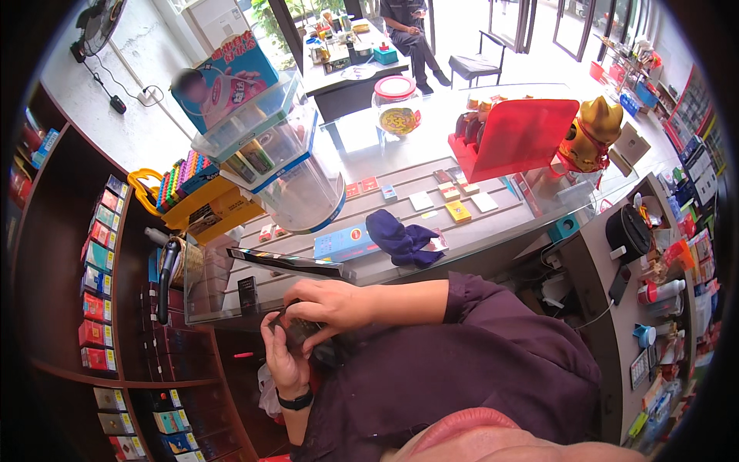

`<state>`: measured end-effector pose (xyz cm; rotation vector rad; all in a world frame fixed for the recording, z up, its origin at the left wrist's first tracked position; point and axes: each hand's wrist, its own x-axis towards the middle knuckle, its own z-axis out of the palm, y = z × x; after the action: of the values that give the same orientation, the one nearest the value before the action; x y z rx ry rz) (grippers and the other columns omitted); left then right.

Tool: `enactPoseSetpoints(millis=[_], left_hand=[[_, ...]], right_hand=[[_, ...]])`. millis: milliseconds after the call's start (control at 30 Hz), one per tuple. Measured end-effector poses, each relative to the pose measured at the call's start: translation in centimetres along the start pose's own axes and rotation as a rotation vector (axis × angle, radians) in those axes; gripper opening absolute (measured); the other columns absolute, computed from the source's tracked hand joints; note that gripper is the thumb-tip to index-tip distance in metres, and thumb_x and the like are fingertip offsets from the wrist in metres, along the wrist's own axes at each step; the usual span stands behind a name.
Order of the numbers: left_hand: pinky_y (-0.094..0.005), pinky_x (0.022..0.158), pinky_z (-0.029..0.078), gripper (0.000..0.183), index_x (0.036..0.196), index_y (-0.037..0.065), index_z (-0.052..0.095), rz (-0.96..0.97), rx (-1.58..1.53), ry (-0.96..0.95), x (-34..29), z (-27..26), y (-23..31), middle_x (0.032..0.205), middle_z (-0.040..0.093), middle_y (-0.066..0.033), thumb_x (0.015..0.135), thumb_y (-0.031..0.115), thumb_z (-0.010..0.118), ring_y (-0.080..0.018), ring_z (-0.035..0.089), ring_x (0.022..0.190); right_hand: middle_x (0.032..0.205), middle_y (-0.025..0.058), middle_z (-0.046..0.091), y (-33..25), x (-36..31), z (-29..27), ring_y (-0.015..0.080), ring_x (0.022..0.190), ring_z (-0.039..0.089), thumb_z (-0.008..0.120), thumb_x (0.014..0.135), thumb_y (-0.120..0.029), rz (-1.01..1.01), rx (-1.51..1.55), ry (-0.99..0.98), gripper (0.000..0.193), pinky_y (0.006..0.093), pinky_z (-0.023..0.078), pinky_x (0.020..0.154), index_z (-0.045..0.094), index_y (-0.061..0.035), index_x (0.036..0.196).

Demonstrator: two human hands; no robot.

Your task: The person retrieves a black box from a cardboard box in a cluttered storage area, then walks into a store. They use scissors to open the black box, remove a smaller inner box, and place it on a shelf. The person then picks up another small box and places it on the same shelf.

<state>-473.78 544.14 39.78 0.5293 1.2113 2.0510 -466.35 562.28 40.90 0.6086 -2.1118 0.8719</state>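
Observation:
Both my hands are close to my chest, below the edge of the glass counter (462,231). My left hand (282,360), with a black band on its wrist, cups a small dark object (299,331) from underneath. My right hand (332,302) comes in from the right in a dark purple sleeve, its fingers curled over the top of the same object. The fingers hide most of the object, so I cannot tell what it is. On the counter just beyond my hands lie a flat blue box (345,243) and a crumpled dark blue cloth (400,239).
A clear plastic display tub (302,189), a red stand (517,135), a gold cat figurine (594,132) and a red-lidded jar (396,104) stand on the counter. Shelves of small packs (100,285) line the left. A cluttered side desk (639,254) is at the right. A person (408,31) sits far back.

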Motion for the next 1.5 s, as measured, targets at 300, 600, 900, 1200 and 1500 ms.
enactPoseSetpoints(millis=[300,600,900,1200,1500], left_hand=[[-0.033,0.086,0.053,0.038,0.129,0.002,0.047,-0.126,-0.072,0.07,-0.2,-1.1,0.9,0.12,0.058,-0.0084,0.093,0.008,0.057,-0.0184,0.058,0.108],[-0.0241,0.073,0.049,0.041,0.121,0.007,0.051,0.183,0.381,0.31,-4.8,-9.6,5.9,0.099,0.061,0.0004,0.085,0.008,0.07,-0.0095,0.059,0.087],[-0.0402,0.083,0.049,0.044,0.117,0.007,0.054,0.331,1.801,0.954,-11.6,-27.6,20.2,0.104,0.065,-0.0154,0.079,0.016,0.073,-0.0365,0.062,0.099],[-0.0477,0.086,0.048,0.038,0.118,0.012,0.055,0.053,2.129,0.901,-9.7,-36.4,25.8,0.109,0.064,-0.0132,0.083,0.02,0.069,-0.0356,0.06,0.104],[-0.049,0.086,0.048,0.033,0.112,0.008,0.057,0.029,2.153,1.002,-8.0,-40.3,26.5,0.112,0.061,-0.0151,0.083,0.019,0.068,-0.0376,0.059,0.104]], right_hand=[[0.111,0.0139,0.057,0.8,0.3,0.7,0.0306,0.095,0.058,0.081,0.07,-0.031,-0.074,-0.062,-0.042,0.05,0.0383,0.049,0.08,0.061,-0.0064,0.109],[0.117,0.0235,0.055,0.5,-0.1,2.5,0.0371,0.106,0.058,0.083,0.069,-0.026,-0.015,-0.093,-0.049,0.06,0.0421,0.05,0.088,0.057,0.001,0.116],[0.11,0.0211,0.06,0.1,-1.1,4.3,0.0326,0.097,0.062,0.066,0.074,0.009,0.083,-0.079,-0.16,0.03,0.0361,0.055,0.079,0.063,0.0005,0.102],[0.107,0.019,0.062,-0.1,-0.5,5.8,0.0318,0.091,0.064,0.064,0.076,0.01,0.107,-0.099,-0.183,0.026,0.0361,0.054,0.074,0.064,-0.0011,0.099],[0.105,0.0191,0.062,-0.6,-0.1,6.7,0.0305,0.086,0.065,0.064,0.076,0.011,0.127,-0.111,-0.18,0.025,0.0354,0.054,0.072,0.064,-0.0004,0.098]])
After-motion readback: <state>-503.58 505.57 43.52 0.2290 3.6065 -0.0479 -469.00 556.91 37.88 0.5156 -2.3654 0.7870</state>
